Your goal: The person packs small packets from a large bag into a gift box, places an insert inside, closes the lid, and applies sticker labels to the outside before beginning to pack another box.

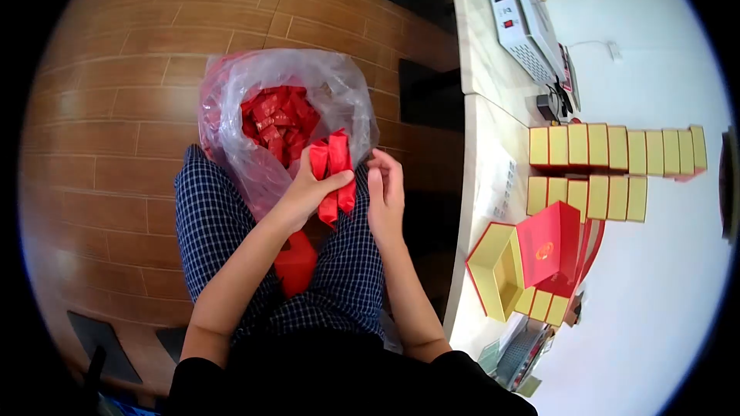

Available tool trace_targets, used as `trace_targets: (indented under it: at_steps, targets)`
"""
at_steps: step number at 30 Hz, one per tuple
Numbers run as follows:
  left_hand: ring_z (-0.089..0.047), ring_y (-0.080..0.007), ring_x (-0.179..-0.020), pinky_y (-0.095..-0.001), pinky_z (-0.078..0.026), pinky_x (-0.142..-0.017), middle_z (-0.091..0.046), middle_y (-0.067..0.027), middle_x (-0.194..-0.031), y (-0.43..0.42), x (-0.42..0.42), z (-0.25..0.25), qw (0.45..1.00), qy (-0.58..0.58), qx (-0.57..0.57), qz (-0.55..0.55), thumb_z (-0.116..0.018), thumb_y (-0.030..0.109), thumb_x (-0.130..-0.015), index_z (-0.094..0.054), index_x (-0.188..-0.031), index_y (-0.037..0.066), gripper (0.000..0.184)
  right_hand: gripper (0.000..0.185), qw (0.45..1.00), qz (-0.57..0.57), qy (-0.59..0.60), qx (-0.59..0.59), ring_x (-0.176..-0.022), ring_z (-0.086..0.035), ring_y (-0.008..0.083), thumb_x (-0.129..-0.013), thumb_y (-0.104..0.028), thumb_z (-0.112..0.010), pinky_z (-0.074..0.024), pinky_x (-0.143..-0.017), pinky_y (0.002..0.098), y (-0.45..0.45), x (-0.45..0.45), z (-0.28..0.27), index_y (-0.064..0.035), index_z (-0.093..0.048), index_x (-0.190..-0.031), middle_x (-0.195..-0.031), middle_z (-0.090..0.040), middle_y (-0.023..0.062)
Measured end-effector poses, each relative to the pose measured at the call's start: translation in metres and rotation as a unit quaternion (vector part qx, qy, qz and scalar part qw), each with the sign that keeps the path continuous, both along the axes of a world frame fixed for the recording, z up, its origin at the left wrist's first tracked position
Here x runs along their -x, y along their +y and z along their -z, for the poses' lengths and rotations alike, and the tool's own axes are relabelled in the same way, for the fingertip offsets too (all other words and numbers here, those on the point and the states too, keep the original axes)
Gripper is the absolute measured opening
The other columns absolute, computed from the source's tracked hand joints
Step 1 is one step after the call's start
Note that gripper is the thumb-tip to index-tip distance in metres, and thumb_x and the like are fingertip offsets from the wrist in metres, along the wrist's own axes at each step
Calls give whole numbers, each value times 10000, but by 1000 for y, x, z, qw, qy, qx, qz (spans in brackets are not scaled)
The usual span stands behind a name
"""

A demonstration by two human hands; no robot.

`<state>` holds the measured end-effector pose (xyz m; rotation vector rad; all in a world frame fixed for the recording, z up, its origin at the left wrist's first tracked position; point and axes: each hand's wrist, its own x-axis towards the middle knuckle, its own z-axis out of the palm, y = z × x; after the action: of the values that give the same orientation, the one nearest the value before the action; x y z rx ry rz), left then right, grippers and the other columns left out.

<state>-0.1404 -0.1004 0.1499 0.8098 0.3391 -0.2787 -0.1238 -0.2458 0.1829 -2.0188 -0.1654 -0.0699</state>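
Observation:
My left hand (pixel 312 189) is closed on red packets (pixel 333 177), which lie side by side over my lap. To the right of them, my right hand (pixel 385 192) is raised with its fingers loosely curved and apart, holding nothing. A large clear plastic bag (pixel 339 81) stands open on the floor just beyond my left hand. Many more red packets (pixel 277 119) fill its inside. Between my thighs lies a red object (pixel 297 263), partly hidden by my left forearm.
On the right, a pale table (pixel 484 139) bears stacked yellow and red boxes (pixel 597 146), an open red and yellow box (pixel 501 270) and a white machine (pixel 520 23). Dark table legs (pixel 424 85) stand beside the bag on the wooden floor (pixel 116 139).

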Motion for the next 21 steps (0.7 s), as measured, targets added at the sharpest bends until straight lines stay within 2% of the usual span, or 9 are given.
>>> trace_targets:
  at_steps: [1,2,4,5,8,9,15,19,21]
  targets:
    - [-519,-175,-1115,-334,-438,-949,-493,-83,-1213,1,3,-17,999,17,26,-14,-732,175,-836,-318,-1318,73,644,347,993,-76,-44,74,-919,-552,224,-878,-85,-602,-451,-848,320,-10,11,-23,-27,-547,-1215,-1057,-555,126]
    - [-519,-175,-1115,-334,-438,-949,-493,-83,-1213,-2,7,-26,1000,11,21,-6,-732,175,-836,-318,-1318,73,644,425,974,-155,-95,136,-957,-563,281,-822,-107,-678,-462,-852,357,-20,21,-43,-40,-556,-1223,-1089,-553,150]
    - [-527,-169,-1099,-330,-448,-932,-497,-83,-1208,-12,13,-37,1000,-24,-9,6,-718,182,-852,-315,-1322,79,628,488,932,-214,-159,244,-1007,-560,316,-785,-151,-728,-468,-852,397,-30,42,-66,-47,-559,-1230,-1107,-556,161]
    - [-523,-173,-1109,-332,-445,-935,-497,-86,-1215,-18,17,-49,999,-28,-5,22,-717,189,-854,-306,-1334,78,642,515,926,-206,-174,266,-961,-577,327,-729,-192,-781,-484,-831,386,-34,51,-76,-33,-587,-1179,-1073,-574,164]
    - [-496,-180,-1148,-342,-440,-952,-485,-73,-1261,-40,25,-62,995,-66,-61,50,-704,160,-858,-289,-1387,110,674,450,924,-172,-231,252,-885,-596,323,-726,-131,-772,-502,-777,381,-59,69,-75,-14,-603,-1126,-982,-599,147]
    - [-500,-183,-1143,-338,-439,-953,-488,-77,-1260,-48,27,-69,992,-76,-86,52,-698,139,-856,-289,-1388,109,672,340,926,-157,-245,239,-811,-607,306,-720,-77,-763,-506,-722,375,-61,74,-83,-9,-623,-1023,-892,-612,130]
    - [-504,-186,-1139,-326,-433,-961,-491,-99,-1240,-89,39,-90,969,-177,-153,80,-733,149,-826,-316,-1375,90,692,190,925,-124,-276,229,-755,-586,295,-722,-38,-736,-478,-668,375,-100,110,-87,-23,-580,-829,-820,-584,116]
    - [-503,-187,-1139,-324,-429,-969,-489,-106,-1255,-111,43,-110,966,-198,-140,93,-730,140,-825,-306,-1388,98,706,178,953,-38,-275,124,-725,-589,292,-708,1,-739,-483,-645,367,-126,129,-107,-32,-579,-778,-772,-581,118]
    - [-497,-188,-1151,-327,-420,-981,-489,-108,-1259,-124,44,-122,956,-225,-152,109,-733,146,-824,-300,-1393,101,716,131,969,72,-217,89,-700,-583,209,-812,-32,-689,-469,-630,309,-146,135,-120,-21,-579,-882,-792,-601,96]
